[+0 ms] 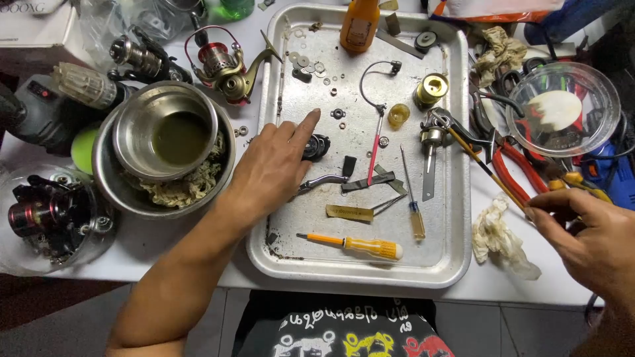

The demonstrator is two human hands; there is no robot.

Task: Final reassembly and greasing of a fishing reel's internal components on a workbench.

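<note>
My left hand (274, 162) rests on the metal tray (456, 218) with the index finger stretched out toward small washers (338, 114); its fingers partly cover a black reel part (317, 145) and a bent handle arm (324, 180). At the right, my right hand (589, 235) pinches a thin brush (486, 168) whose tip touches a metal reel body (433, 135) on the tray. A gold spool (433, 87), a small yellow cap (399, 114) and a wire bail (377, 82) lie close by.
Two screwdrivers with yellow handles (370, 246) (415, 215) lie on the tray, an orange bottle (359, 25) at its far edge. Left: stacked steel bowls (165, 132) with greenish liquid, fishing reels (228, 66), a drill (59, 99). Right: red pliers (512, 172), a clear bowl (562, 109), crumpled tissues (499, 231).
</note>
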